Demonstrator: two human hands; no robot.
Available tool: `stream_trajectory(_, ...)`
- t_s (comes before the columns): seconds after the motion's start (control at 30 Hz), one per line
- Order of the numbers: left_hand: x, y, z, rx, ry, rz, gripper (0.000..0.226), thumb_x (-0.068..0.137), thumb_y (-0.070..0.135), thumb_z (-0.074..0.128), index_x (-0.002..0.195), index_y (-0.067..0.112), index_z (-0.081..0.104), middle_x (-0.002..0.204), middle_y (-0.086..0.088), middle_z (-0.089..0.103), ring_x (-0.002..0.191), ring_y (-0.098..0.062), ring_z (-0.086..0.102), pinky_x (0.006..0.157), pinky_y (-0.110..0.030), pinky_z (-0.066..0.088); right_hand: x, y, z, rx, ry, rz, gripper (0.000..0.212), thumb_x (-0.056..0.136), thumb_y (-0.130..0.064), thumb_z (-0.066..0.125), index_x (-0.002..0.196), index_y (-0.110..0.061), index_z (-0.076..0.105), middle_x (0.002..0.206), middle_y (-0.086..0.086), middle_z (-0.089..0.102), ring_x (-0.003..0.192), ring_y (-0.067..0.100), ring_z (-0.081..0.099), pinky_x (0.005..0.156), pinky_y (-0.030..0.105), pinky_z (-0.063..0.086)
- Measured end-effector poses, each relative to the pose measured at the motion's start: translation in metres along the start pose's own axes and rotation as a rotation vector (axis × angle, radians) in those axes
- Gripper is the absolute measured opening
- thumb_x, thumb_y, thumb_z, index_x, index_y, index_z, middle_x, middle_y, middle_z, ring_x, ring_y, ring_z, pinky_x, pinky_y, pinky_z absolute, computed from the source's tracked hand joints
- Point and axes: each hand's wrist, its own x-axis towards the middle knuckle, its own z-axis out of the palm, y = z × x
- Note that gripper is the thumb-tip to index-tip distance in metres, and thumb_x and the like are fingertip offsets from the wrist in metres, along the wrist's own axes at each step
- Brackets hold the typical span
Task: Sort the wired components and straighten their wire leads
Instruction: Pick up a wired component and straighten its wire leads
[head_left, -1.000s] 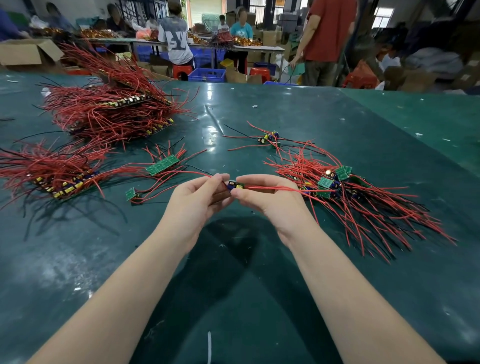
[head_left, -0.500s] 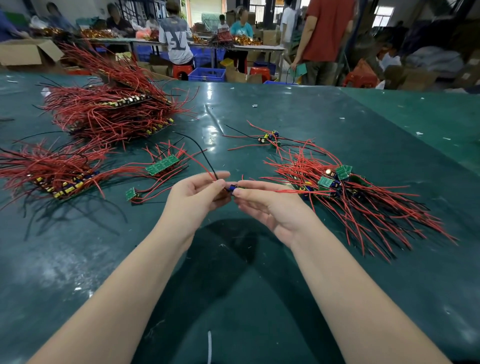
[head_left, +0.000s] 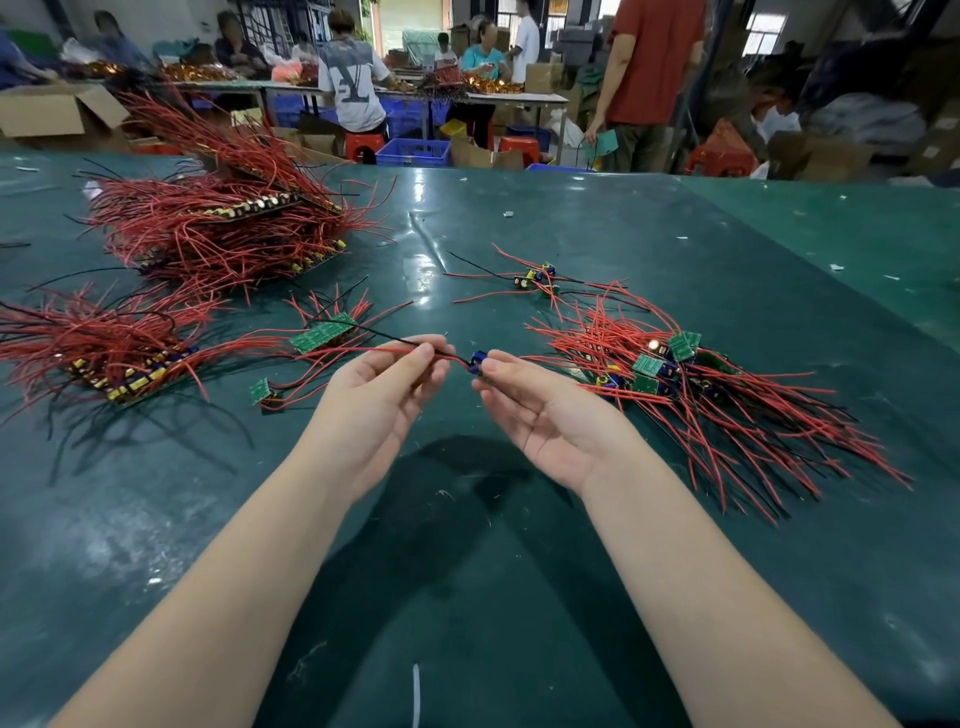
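Hands are raised above the table (head_left: 519, 597), palms up. Right hand (head_left: 540, 410) pinches a small component (head_left: 476, 360) at its fingertips. Left hand (head_left: 379, 395) pinches its red and black leads (head_left: 410, 349), which stretch leftward. Tangled pile (head_left: 701, 395) lies at right.

Left hand (head_left: 384, 395) pinches red and black leads (head_left: 400, 349); right hand (head_left: 540, 410) pinches small blue component (head_left: 476, 360) above green counter (head_left: 467, 597), unsorted pile (head_left: 701, 395) just right.
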Motion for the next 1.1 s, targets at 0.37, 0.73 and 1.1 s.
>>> stream_trajectory(0.37,-0.0031,0.0045,0.0024,-0.143,-0.084,0.0,0.025,0.098,-0.004,0.04,0.101,-0.001,0.064,0.096,-0.01,0.073,0.093,-0.015,0.07,0.078,-0.015,0.053,-0.0006,-0.0015,0.0009,0.096,-0.008,0.029,0.011,0.077,-0.002,0.073,0.087,-0.005,0.07,0.076,0.006,0.074,0.067,0.012,0.072,0.058,0.017,0.056)
stream_trajectory(0.73,-0.0025,0.0022,0.0024,0.011,0.054,0.127,0.025,0.098,0.009,0.05,0.082,0.004,0.068,0.077,-0.004,0.073,0.071,-0.009,0.069,0.068,-0.012,0.052,-0.003,0.0028,0.0054,0.014,-0.028,0.013,0.008,0.079,0.003,0.07,0.083,-0.004,0.071,0.076,0.009,0.074,0.065,0.014,0.071,0.056,0.016,0.054)
stream_trajectory(1.1,-0.0016,0.0001,-0.001,-0.013,0.133,0.133,0.017,0.097,0.0,0.049,0.089,0.004,0.063,0.079,-0.005,0.073,0.081,-0.016,0.07,0.075,-0.022,0.056,-0.0006,0.0026,0.0039,-0.078,-0.025,-0.089,0.011,0.076,0.008,0.071,0.081,-0.002,0.071,0.075,0.01,0.074,0.066,0.016,0.071,0.062,0.018,0.056)
